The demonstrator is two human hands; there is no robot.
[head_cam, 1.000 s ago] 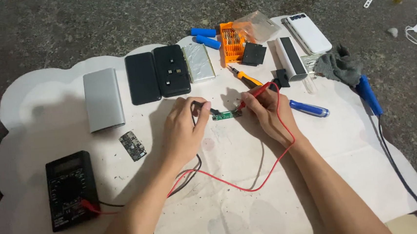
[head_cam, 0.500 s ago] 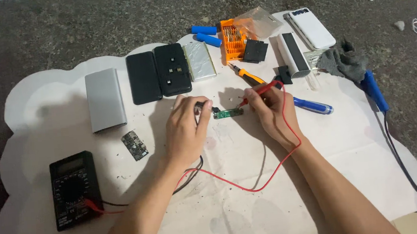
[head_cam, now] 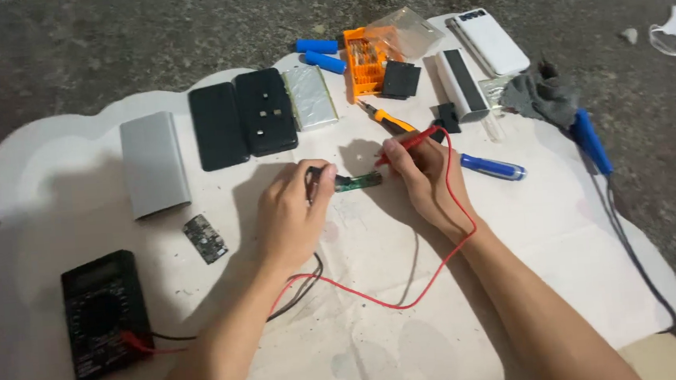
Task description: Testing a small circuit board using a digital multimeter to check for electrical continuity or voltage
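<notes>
My left hand [head_cam: 288, 217] rests on the white cloud-shaped sheet [head_cam: 563, 230] that covers the rough grey floor [head_cam: 106, 47], its grip closed narrow around the thin black probe [head_cam: 315, 176], whose tip meets the left end of the small green circuit board [head_cam: 357, 181]. My right hand [head_cam: 420, 176] holds the thin red probe [head_cam: 406, 139] pinched between thumb and fingers, its point angled down toward the right end of the same board. The board lies flat on the sheet between my two hands. A red lead wire [head_cam: 409, 298] loops from the right hand round under my wrist and runs back to the black digital multimeter [head_cam: 102, 313] at the lower left of the sheet. Just beside my left hand lies a small dark circuit board [head_cam: 204, 238], and farther left a silver rectangular power bank shell [head_cam: 154, 163]. Beyond my hands sit two black flat casings [head_cam: 243, 127], a silver pouch battery [head_cam: 310, 97], blue cylindrical cells [head_cam: 320, 53] and an orange screwdriver-bit case [head_cam: 366, 59]. A blue-handled screwdriver [head_cam: 493, 167] lies near my right hand.
</notes>
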